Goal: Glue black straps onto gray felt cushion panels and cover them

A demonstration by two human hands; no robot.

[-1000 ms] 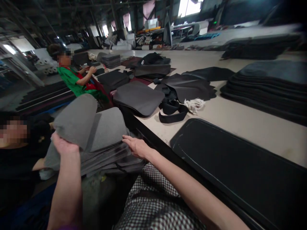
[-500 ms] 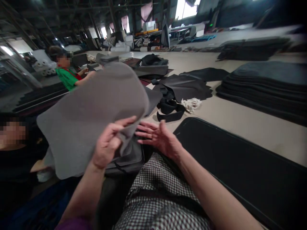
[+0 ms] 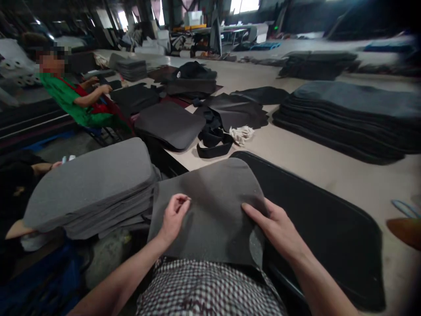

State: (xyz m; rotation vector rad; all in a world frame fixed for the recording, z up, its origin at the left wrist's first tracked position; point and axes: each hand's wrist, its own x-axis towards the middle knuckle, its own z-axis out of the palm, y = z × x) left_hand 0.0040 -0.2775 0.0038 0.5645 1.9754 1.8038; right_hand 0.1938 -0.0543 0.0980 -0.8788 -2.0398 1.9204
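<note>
A thin grey felt-like mat (image 3: pixel 210 224) lies across my lap, its far end resting against a larger black mat (image 3: pixel 319 224). My right hand (image 3: pixel 278 221) grips the grey mat's right edge, thumb on top and fingers underneath; the edge below that hand curls. Over the left part of the mat, my left hand (image 3: pixel 174 217) is closed, thumb and fingertips together; whatever may be between them is too small to make out. To my left sits a stack of similar grey mats (image 3: pixel 95 180).
A co-worker in green (image 3: pixel 69 103) sits at the far left; another person's arm (image 3: pixel 19 228) touches the grey stack. On the table (image 3: pixel 332 175) lie dark mats (image 3: pixel 167 125), black straps (image 3: pixel 215 149), white yarn (image 3: pixel 241 135), a thick mat stack (image 3: pixel 345 127) and a brown object (image 3: pixel 406 232).
The grey mat has come down and right from its raised position onto my lap. My right hand, open before, now grips its right edge; my left hand has let go of its corner.
</note>
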